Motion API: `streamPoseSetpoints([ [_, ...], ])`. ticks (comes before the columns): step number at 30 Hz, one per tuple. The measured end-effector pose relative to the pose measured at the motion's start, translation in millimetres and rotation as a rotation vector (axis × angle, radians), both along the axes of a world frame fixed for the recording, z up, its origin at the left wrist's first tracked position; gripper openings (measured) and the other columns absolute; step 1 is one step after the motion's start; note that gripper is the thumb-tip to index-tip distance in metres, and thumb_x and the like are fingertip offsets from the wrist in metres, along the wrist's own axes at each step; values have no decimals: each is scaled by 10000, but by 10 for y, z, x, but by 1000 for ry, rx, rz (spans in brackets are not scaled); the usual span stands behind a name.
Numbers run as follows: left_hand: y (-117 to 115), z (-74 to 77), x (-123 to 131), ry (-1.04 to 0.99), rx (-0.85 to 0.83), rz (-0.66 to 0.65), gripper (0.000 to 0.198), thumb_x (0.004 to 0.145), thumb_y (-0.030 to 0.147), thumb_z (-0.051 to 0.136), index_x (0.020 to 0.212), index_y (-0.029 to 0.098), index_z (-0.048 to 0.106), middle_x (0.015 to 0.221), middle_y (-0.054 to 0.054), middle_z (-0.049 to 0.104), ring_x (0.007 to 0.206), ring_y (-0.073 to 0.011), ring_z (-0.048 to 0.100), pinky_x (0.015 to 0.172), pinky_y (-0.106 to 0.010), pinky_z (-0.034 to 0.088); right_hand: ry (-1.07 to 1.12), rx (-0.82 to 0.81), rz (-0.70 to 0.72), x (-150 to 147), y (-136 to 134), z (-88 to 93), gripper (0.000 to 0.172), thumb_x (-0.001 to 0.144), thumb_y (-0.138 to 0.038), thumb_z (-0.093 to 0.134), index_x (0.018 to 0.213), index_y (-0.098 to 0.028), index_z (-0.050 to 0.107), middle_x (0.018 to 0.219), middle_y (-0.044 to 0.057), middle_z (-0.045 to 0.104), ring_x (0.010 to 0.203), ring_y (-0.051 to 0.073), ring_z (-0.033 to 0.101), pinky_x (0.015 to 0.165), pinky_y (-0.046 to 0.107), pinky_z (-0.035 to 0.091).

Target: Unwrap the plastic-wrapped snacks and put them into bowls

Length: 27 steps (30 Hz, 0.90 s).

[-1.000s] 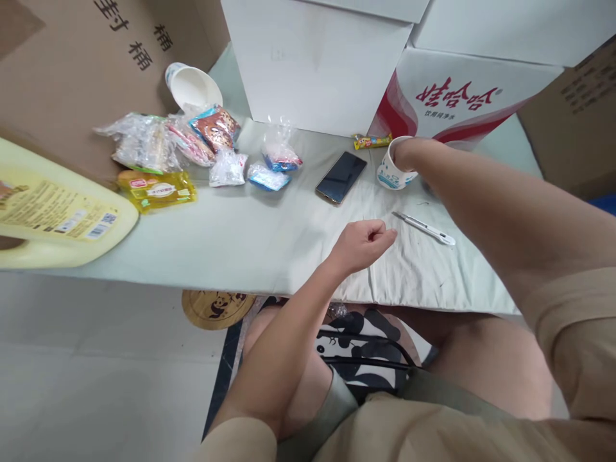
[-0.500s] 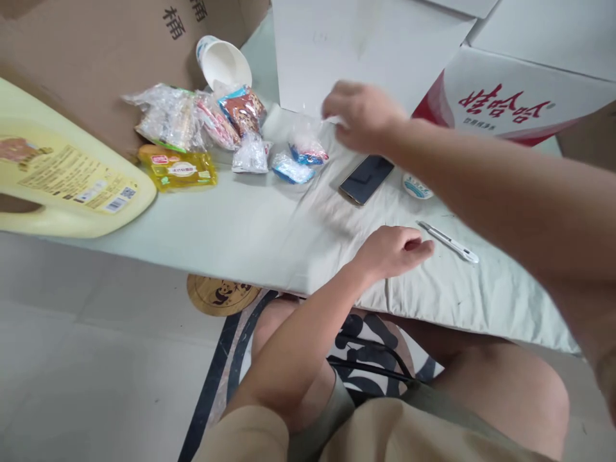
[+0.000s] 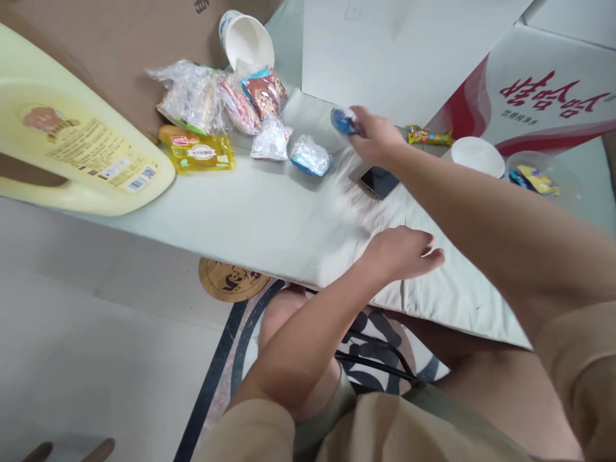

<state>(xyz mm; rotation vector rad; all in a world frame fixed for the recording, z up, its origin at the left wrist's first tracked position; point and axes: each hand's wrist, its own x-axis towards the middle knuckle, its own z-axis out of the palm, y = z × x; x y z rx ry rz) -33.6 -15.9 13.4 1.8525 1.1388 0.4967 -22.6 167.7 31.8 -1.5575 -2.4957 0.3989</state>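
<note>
My right hand (image 3: pixel 373 136) is raised over the table, its fingers closed on a small blue and white snack packet (image 3: pixel 342 120). Just beneath that hand lies a dark phone (image 3: pixel 380 181). A similar blue and white packet (image 3: pixel 310 156) lies on the table to the left of it. My left hand (image 3: pixel 402 252) rests near the table's front edge on the pale cloth (image 3: pixel 433 289), fingers loosely curled with nothing in them.
A pile of wrapped snacks (image 3: pixel 212 106) and a yellow packet (image 3: pixel 199 153) lie at the back left by a tipped paper cup (image 3: pixel 245 42). A large yellow jug (image 3: pixel 72 154) lies on its side. A white cup (image 3: pixel 476 156), a clear tub (image 3: pixel 539 176) and boxes (image 3: pixel 399 51) stand behind.
My right hand left the white cup, reached left across the table and lifted a blue and white packet. The view has shifted to the left. My left hand stayed near the front edge.
</note>
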Motion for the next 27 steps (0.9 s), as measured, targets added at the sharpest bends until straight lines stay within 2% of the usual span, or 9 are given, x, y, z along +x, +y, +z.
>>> streamPoseSetpoints([
  [3, -20, -19, -21, 68, 3, 95, 233, 921, 381, 469, 776, 222, 559, 857, -70, 690, 891, -254, 656, 702, -346, 436, 108, 81, -97, 445, -351, 210, 641, 949, -246, 526, 1568, -188, 370, 1193, 131, 696, 1110, 275, 647, 1000, 490, 470],
  [5, -18, -31, -40, 51, -13, 196, 175, 924, 339, 480, 897, 221, 605, 927, -75, 712, 915, -250, 664, 731, -347, 464, 226, 171, -142, 865, -681, 221, 727, 875, -248, 575, 1550, -164, 317, 991, 78, 680, 881, 223, 633, 906, 456, 503],
  [6, -12, -36, -44, 19, -27, 233, 178, 933, 338, 483, 950, 219, 613, 949, -74, 717, 919, -243, 667, 747, -346, 476, 278, 202, -155, 1085, -866, 181, 689, 838, -277, 598, 1482, -182, 370, 932, 56, 648, 795, 213, 600, 854, 453, 514],
  [9, 6, -53, 2, -168, -124, 255, 270, 955, 438, 521, 1083, 216, 608, 1056, -62, 723, 923, -205, 674, 825, -331, 511, 402, 340, -307, 1657, -1424, -87, 340, 766, -358, 615, 1062, -283, 466, 824, 15, 502, 693, 229, 521, 714, 478, 504],
  [13, 3, -127, 213, -515, -284, 167, 579, 902, 483, 658, 1386, 224, 474, 1449, -121, 585, 1070, -198, 686, 952, -334, 532, 566, 389, -382, 2001, -1951, -580, 294, 816, -394, 654, 1015, -345, 444, 910, 45, 502, 785, 278, 565, 727, 512, 513],
  [16, 15, -240, 365, -614, -322, 156, 703, 858, 419, 734, 1448, 206, 416, 1510, -162, 535, 1251, -267, 631, 1048, -383, 507, 560, 366, -205, 2008, -2109, -797, 384, 830, -419, 699, 1166, -351, 527, 1098, 112, 532, 1049, 346, 596, 874, 586, 529],
  [19, 98, -363, 421, -606, -285, 311, 677, 839, 409, 753, 1412, 226, 442, 1484, -138, 563, 1328, -282, 584, 1094, -400, 486, 530, 284, -35, 2022, -2121, -793, 401, 878, -404, 660, 1267, -325, 603, 1242, 149, 511, 1174, 360, 572, 952, 610, 523],
  [23, 270, -471, 422, -636, -263, 380, 607, 841, 398, 734, 1363, 253, 461, 1352, -110, 647, 1183, -248, 666, 954, -360, 562, 615, 251, -106, 2201, -2056, -662, 291, 939, -302, 581, 1229, -308, 610, 1205, 125, 576, 1138, 306, 612, 887, 516, 565],
  [27, 322, -480, 427, -489, -166, 394, 562, 838, 415, 705, 1320, 246, 471, 1181, -92, 687, 985, -210, 699, 814, -314, 575, 691, 254, -235, 2383, -1996, -590, 278, 921, -239, 573, 1196, -275, 587, 1136, 99, 637, 1022, 262, 647, 823, 448, 569],
])
